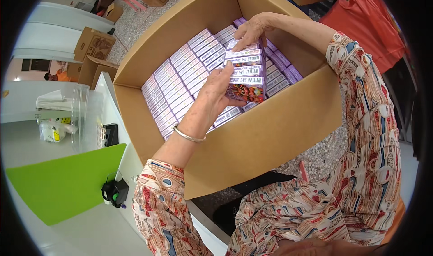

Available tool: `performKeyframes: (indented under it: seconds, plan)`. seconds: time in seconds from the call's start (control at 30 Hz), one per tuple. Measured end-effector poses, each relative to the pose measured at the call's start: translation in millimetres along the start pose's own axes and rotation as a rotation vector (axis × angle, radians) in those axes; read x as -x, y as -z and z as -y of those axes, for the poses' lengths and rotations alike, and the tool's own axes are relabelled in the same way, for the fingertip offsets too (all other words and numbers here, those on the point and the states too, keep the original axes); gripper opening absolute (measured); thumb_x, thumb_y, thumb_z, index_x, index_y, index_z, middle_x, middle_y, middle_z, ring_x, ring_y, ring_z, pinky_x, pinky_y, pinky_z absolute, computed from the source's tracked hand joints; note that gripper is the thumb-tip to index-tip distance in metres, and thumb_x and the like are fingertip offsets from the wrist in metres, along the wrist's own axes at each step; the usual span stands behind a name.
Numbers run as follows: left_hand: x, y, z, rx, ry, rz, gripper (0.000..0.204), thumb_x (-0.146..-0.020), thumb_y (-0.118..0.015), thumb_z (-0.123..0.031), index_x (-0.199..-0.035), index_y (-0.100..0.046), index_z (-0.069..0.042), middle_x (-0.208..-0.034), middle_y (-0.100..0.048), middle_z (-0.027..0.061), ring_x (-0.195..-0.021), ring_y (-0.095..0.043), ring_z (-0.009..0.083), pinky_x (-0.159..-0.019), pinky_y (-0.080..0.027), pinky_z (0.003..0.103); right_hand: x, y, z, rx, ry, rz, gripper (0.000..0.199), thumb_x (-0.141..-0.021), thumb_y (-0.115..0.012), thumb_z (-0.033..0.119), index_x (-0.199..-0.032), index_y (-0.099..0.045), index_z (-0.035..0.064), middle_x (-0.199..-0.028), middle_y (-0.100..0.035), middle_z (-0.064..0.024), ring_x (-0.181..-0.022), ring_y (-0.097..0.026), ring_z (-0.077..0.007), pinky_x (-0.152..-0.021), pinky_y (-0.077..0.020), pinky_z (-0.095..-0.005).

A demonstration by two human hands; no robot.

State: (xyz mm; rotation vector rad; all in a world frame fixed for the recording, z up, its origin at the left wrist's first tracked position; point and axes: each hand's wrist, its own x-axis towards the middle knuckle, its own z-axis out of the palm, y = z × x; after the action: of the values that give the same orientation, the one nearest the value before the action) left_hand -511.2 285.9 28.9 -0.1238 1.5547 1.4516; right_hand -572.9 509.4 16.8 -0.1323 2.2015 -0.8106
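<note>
A large open cardboard box [270,134] stands on the floor in front of me. Its bottom is lined with rows of small purple packs [180,75]. Both my hands hold a stack of several of these purple packs [246,71] inside the box. My left hand [212,93], with a silver bracelet on its wrist, grips the near end of the stack. My right hand [252,30] presses on the far end from above. The nearest pack in the stack shows an orange picture on its face.
A white table with a green mat [63,184] and a black tape dispenser [115,193] lies to my left. More cardboard boxes [92,44] stand on the speckled floor beyond. Red cloth [370,21] hangs at the upper right.
</note>
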Motion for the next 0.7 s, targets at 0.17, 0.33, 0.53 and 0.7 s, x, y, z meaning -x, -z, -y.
performKeyframes:
  seconds: [0.17,0.33,0.53,0.7]
  plan:
    - [-14,-10,8,0.03,0.021,-0.018,0.046,-0.103,-0.033,-0.039,-0.132,-0.041,-0.004,-0.128,-0.053,0.0178,-0.114,-0.055,0.0382,-0.089,-0.045,0.065,-14,4,-8,0.029,-0.083,0.081,0.074,-0.077,-0.064,0.064,-0.12,-0.053,0.004,-0.106,-0.061,-0.0132,-0.092,-0.064,-0.0231,-0.072,-0.0574,-0.0447]
    - [-39,-3,30,0.078,-0.03,0.079,0.052,-0.099,-0.04,-0.043,-0.127,-0.027,0.0,-0.119,-0.053,0.0207,-0.095,-0.063,0.0371,-0.072,-0.053,0.06,-22,1,-13,0.087,-0.144,0.108,0.079,-0.078,-0.064,0.063,-0.126,-0.048,0.0026,-0.119,-0.056,-0.015,-0.104,-0.06,-0.0268,-0.082,-0.0559,-0.048]
    - [-47,-18,36,0.013,-0.037,0.026,0.054,-0.098,-0.043,-0.044,-0.128,-0.03,-0.002,-0.12,-0.053,0.0182,-0.101,-0.06,0.0358,-0.078,-0.049,0.063,-33,0,-25,0.02,-0.227,0.165,0.083,-0.075,-0.071,0.057,-0.131,-0.044,0.0024,-0.121,-0.055,-0.0163,-0.11,-0.057,-0.0276,-0.089,-0.0512,-0.047]
    - [-68,-11,57,-0.032,-0.046,0.088,0.07,-0.094,-0.048,-0.053,-0.136,-0.024,-0.003,-0.131,-0.045,0.018,-0.113,-0.054,0.0351,-0.087,-0.045,0.066,-47,-8,-49,0.083,-0.204,0.159,0.09,-0.071,-0.076,0.053,-0.135,-0.04,0.0016,-0.12,-0.058,-0.0191,-0.112,-0.056,-0.0286,-0.094,-0.0443,-0.0368]
